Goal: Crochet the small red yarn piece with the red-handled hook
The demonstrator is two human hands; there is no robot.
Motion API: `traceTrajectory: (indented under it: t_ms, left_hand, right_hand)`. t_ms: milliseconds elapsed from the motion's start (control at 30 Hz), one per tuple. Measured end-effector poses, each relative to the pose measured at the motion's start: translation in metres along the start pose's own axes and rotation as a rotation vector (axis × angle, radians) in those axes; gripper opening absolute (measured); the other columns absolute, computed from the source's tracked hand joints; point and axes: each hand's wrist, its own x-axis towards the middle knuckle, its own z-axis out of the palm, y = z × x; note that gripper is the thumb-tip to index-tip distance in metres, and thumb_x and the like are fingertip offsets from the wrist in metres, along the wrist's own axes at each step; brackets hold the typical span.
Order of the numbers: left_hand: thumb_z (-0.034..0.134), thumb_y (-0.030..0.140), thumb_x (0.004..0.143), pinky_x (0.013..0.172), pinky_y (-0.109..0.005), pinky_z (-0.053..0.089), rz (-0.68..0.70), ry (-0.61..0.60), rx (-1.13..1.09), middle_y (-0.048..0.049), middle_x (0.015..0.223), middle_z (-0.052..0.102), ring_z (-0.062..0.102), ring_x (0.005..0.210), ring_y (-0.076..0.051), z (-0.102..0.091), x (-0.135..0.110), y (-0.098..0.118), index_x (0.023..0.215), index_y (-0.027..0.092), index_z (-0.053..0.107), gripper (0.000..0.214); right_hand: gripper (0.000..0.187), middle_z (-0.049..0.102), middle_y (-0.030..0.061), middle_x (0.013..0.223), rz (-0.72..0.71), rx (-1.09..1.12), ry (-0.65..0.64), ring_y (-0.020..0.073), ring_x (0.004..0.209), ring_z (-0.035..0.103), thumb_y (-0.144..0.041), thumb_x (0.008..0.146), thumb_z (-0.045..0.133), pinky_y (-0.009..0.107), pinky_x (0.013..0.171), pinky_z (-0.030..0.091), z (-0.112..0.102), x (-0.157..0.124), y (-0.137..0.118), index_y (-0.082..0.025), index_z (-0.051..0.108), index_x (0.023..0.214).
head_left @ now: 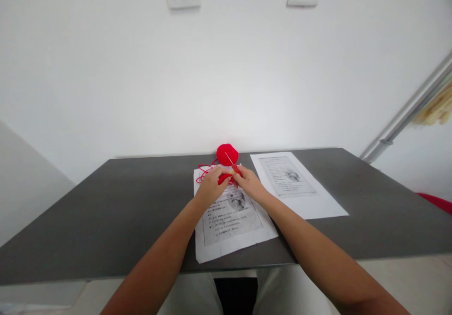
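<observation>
My left hand (212, 184) is closed on a small red crochet piece (223, 178), its fingers pinching it above a printed sheet (231, 235). Beside it, my right hand (249, 183) grips a crochet hook (236, 168) with a red handle; its thin metal shaft points up and to the left. A tiny yellow bit (232, 172) shows between the hands, too small to make out. Loose red yarn strands (202, 173) lie in loops left of the fingers. Behind the hands sits a red yarn ball (223, 157), partly crossed by the hook's shaft.
A second printed sheet (303, 202) lies to the right on the dark grey table (106, 230). The white wall (226, 79) rises at the table's far edge. A grey pole (402, 126) slants at the right, and something red (436, 203) shows beyond the table's right side.
</observation>
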Motion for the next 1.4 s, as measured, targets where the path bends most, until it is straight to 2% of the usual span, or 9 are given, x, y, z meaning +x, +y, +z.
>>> traceTrajectory:
  t_ms: [400, 600, 733, 900, 1067, 1133, 1200, 1267, 1400]
  left_hand:
    - [0.056, 0.009, 0.081, 0.079, -0.038, 0.053, 0.168, 0.007, 0.231, -0.0060, 0.083, 0.067, 0.063, 0.084, -0.023, 0.002, 0.000, -0.001, 0.081, 0.021, 0.060, 0.012]
    - [0.054, 0.010, 0.082, 0.078, -0.036, 0.051, 0.165, 0.031, 0.316, -0.0059, 0.083, 0.064, 0.061, 0.083, -0.022, -0.003, 0.001, -0.002, 0.078, 0.021, 0.059, 0.012]
    - [0.056, 0.014, 0.080, 0.077, -0.035, 0.050, 0.006, 0.106, 0.237, -0.0044, 0.077, 0.064, 0.060, 0.079, -0.021, -0.014, 0.004, -0.009, 0.073, 0.020, 0.059, 0.010]
    - [0.060, 0.022, 0.076, 0.072, -0.030, 0.048, -0.307, 0.193, -0.093, -0.0013, 0.075, 0.068, 0.061, 0.072, -0.018, -0.020, 0.006, -0.008, 0.072, 0.020, 0.065, 0.007]
    - [0.067, 0.028, 0.068, 0.062, -0.026, 0.045, -0.492, 0.230, -0.381, 0.0003, 0.067, 0.067, 0.059, 0.065, -0.016, -0.017, 0.007, -0.002, 0.070, 0.019, 0.069, 0.009]
    - [0.070, 0.028, 0.065, 0.059, -0.025, 0.044, -0.560, 0.249, -0.488, 0.0008, 0.065, 0.067, 0.058, 0.061, -0.015, -0.016, 0.008, -0.001, 0.069, 0.018, 0.070, 0.011]
    - [0.073, 0.029, 0.061, 0.058, -0.025, 0.044, -0.647, 0.266, -0.636, 0.0009, 0.062, 0.067, 0.058, 0.058, -0.014, -0.015, 0.009, 0.000, 0.069, 0.017, 0.070, 0.014]
    - [0.075, 0.028, 0.058, 0.058, -0.025, 0.045, -0.748, 0.268, -0.827, 0.0000, 0.060, 0.067, 0.058, 0.056, -0.013, -0.016, 0.010, -0.001, 0.067, 0.015, 0.069, 0.016]
    - [0.076, 0.020, 0.055, 0.058, -0.023, 0.047, -0.905, 0.300, -1.079, -0.0025, 0.059, 0.067, 0.059, 0.057, -0.012, -0.018, 0.012, -0.007, 0.062, 0.013, 0.066, 0.014]
  right_hand:
    - [0.021, 0.057, -0.0005, 0.059, -0.040, -0.342, -0.030, 0.0175, 0.061, 0.055, -0.024, 0.093, 0.044, 0.026, 0.061, 0.034, -0.004, 0.000, -0.004, -0.021, 0.058, 0.078]
    - [0.020, 0.066, 0.0051, 0.072, -0.040, -0.400, -0.025, 0.0199, 0.069, 0.058, -0.027, 0.093, 0.048, 0.027, 0.062, 0.031, -0.002, 0.002, -0.001, -0.020, 0.062, 0.080]
    - [0.020, 0.065, 0.0045, 0.070, -0.028, -0.419, -0.018, 0.0193, 0.067, 0.057, -0.028, 0.091, 0.052, 0.027, 0.061, 0.029, -0.002, 0.001, 0.002, -0.020, 0.062, 0.076]
    - [0.023, 0.064, 0.0062, 0.066, 0.073, -0.402, 0.038, 0.0196, 0.064, 0.056, -0.027, 0.088, 0.055, 0.028, 0.057, 0.026, -0.008, 0.009, 0.018, -0.020, 0.060, 0.067]
    - [0.025, 0.064, 0.0050, 0.061, 0.150, -0.285, 0.110, 0.0185, 0.064, 0.058, -0.027, 0.085, 0.057, 0.027, 0.057, 0.032, -0.015, 0.014, 0.027, -0.019, 0.063, 0.062]
    - [0.028, 0.062, 0.0036, 0.057, 0.160, -0.203, 0.124, 0.0173, 0.059, 0.058, -0.030, 0.088, 0.050, 0.027, 0.057, 0.036, -0.016, 0.013, 0.025, -0.019, 0.067, 0.070]
    - [0.041, 0.061, 0.0031, 0.054, 0.163, -0.109, 0.121, 0.0160, 0.052, 0.056, -0.035, 0.093, 0.036, 0.027, 0.055, 0.040, -0.016, 0.012, 0.020, -0.017, 0.069, 0.077]
    - [0.052, 0.063, 0.0051, 0.059, 0.132, 0.067, 0.131, 0.0153, 0.054, 0.057, -0.041, 0.095, 0.027, 0.027, 0.056, 0.044, -0.015, 0.011, 0.015, -0.016, 0.068, 0.073]
    - [0.054, 0.053, 0.0019, 0.054, 0.058, 0.537, 0.217, 0.0129, 0.049, 0.048, -0.060, 0.088, 0.040, 0.026, 0.050, 0.040, -0.015, 0.010, 0.006, -0.018, 0.064, 0.063]
